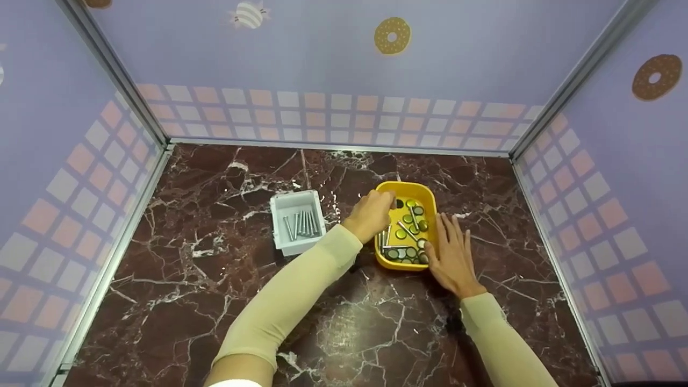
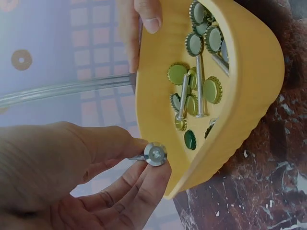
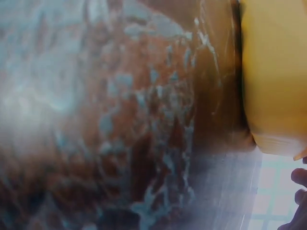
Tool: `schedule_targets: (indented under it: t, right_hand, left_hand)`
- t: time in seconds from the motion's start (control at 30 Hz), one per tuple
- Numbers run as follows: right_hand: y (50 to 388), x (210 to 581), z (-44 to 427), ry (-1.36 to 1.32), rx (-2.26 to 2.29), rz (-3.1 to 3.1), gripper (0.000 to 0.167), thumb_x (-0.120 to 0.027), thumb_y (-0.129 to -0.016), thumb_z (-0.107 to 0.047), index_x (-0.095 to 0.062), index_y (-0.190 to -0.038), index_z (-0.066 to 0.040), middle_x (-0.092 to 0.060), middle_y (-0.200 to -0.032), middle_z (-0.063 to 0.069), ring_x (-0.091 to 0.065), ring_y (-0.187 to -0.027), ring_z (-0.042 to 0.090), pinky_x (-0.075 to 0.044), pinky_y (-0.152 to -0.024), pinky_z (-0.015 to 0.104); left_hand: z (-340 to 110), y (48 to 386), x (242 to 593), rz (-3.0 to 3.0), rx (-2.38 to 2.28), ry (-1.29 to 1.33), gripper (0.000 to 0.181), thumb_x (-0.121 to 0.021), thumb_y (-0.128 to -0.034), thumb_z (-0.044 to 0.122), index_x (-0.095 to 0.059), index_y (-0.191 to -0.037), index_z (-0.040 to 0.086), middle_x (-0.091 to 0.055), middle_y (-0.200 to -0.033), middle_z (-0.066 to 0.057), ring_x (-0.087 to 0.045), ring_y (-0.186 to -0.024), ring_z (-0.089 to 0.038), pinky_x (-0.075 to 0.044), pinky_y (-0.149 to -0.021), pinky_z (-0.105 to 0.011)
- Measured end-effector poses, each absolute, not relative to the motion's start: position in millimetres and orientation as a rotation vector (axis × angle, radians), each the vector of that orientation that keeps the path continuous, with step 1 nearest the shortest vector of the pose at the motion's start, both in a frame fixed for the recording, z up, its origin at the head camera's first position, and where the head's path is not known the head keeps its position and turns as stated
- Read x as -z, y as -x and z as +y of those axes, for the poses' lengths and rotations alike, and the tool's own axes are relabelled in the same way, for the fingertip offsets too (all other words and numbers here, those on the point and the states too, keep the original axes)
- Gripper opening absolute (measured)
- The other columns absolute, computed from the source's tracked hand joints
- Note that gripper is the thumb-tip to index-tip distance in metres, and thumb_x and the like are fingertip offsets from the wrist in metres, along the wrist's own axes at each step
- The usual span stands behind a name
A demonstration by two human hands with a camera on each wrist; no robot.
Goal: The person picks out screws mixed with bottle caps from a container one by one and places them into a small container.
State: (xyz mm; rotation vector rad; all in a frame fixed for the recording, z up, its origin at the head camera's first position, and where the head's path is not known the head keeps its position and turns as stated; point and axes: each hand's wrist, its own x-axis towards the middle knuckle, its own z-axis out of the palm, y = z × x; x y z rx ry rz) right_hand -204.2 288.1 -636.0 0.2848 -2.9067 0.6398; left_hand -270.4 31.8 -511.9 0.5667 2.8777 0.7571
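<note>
While your left hand [image 1: 371, 212] pinches a single bolt [image 2: 156, 154] between thumb and fingertips, its head facing the left wrist camera, your right hand [image 1: 454, 255] holds the side of the yellow bin [image 1: 411, 190], fingers stretched along the outer wall and thumb over the rim. You have that bin right of centre in the head view, with your left hand over its left rim. Inside it, bottle caps [image 1: 401, 234] lie scattered among loose bolts [image 1: 408, 231], more crowded toward its lower end. Near the centre of the frame, left of your left hand, a white tray [image 1: 293, 200] holds a row of bolts. Both containers sit on the dark red marbled tabletop [image 1: 226, 312].
</note>
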Motion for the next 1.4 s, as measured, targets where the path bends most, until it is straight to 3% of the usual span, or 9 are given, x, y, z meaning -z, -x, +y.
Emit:
schedule_targets:
  t: [0.1, 0.3, 0.5, 0.7, 0.9, 1.17, 1.4]
  right_hand:
    - [204, 638, 288, -0.270, -0.664, -2.904, 0.079, -0.056, -0.120, -0.036, -0.023, -0.186, -0.008, -0.028, -0.193, 0.023, -0.015, -0.182, 0.051, -0.007, -0.142, 0.083]
    - [205, 640, 287, -0.271, -0.690, -2.899, 0.080, -0.057, -0.119, -0.036, -0.023, -0.186, -0.007, -0.026, -0.193, 0.023, -0.015, -0.181, 0.052, -0.006, -0.142, 0.082]
    - [205, 642, 287, -0.273, -0.709, -2.887, 0.081, -0.058, -0.119, -0.036, -0.023, -0.186, -0.007, -0.027, -0.192, 0.024, -0.016, -0.181, 0.052, -0.006, -0.143, 0.082]
    - [205, 645, 286, -0.276, -0.731, -2.868, 0.079, -0.057, -0.120, -0.035, -0.024, -0.186, -0.008, -0.028, -0.192, 0.023, -0.017, -0.181, 0.052, -0.008, -0.142, 0.083]
    - [206, 645, 286, -0.276, -0.735, -2.860, 0.080, -0.057, -0.119, -0.035, -0.023, -0.186, -0.008, -0.027, -0.193, 0.023, -0.017, -0.181, 0.051, -0.008, -0.142, 0.083]
    - [205, 646, 288, -0.268, -0.742, -2.861, 0.080, -0.057, -0.119, -0.036, -0.024, -0.186, -0.007, -0.028, -0.192, 0.023, -0.018, -0.180, 0.052, -0.008, -0.142, 0.083]
    - [205, 646, 287, -0.269, -0.765, -2.855, 0.081, -0.059, -0.118, -0.036, -0.025, -0.186, -0.008, -0.029, -0.192, 0.023, -0.017, -0.181, 0.050, -0.007, -0.143, 0.082]
  left_hand:
    - [25, 269, 507, 2.845, -0.823, -0.560, 0.035, -0.070, -0.0987, -0.009, -0.079, -0.130, 0.005, -0.085, -0.128, -0.016, -0.081, -0.113, -0.032, -0.069, -0.098, -0.044]
    - [6, 270, 505, 2.797, -0.915, -0.478, 0.032, -0.075, -0.0989, -0.006, -0.078, -0.127, 0.009, -0.084, -0.127, -0.016, -0.070, -0.096, -0.029, -0.061, -0.084, -0.041]
    - [-18, 270, 506, 2.772, -1.014, -0.461, 0.039, -0.074, -0.0948, -0.010, -0.077, -0.130, 0.005, -0.082, -0.109, -0.017, -0.064, -0.088, -0.023, -0.054, -0.079, -0.035]
    - [-41, 269, 504, 2.729, -1.084, -0.392, 0.047, -0.074, -0.0967, -0.010, -0.072, -0.141, 0.007, -0.086, -0.107, -0.016, -0.074, -0.087, -0.020, -0.058, -0.075, -0.031]
    - [-64, 268, 501, 2.728, -1.088, -0.329, 0.051, -0.074, -0.0996, -0.006, -0.072, -0.149, 0.007, -0.087, -0.118, -0.018, -0.084, -0.108, -0.030, -0.068, -0.094, -0.041]
    - [-95, 269, 503, 2.721, -1.093, -0.242, 0.053, -0.074, -0.0998, -0.005, -0.075, -0.151, 0.007, -0.086, -0.109, -0.015, -0.074, -0.081, -0.018, -0.056, -0.071, -0.025]
    - [-119, 269, 507, 2.737, -1.080, -0.134, 0.049, -0.075, -0.0988, 0.000, -0.076, -0.148, 0.007, -0.087, -0.109, -0.014, -0.073, -0.079, -0.015, -0.056, -0.071, -0.027]
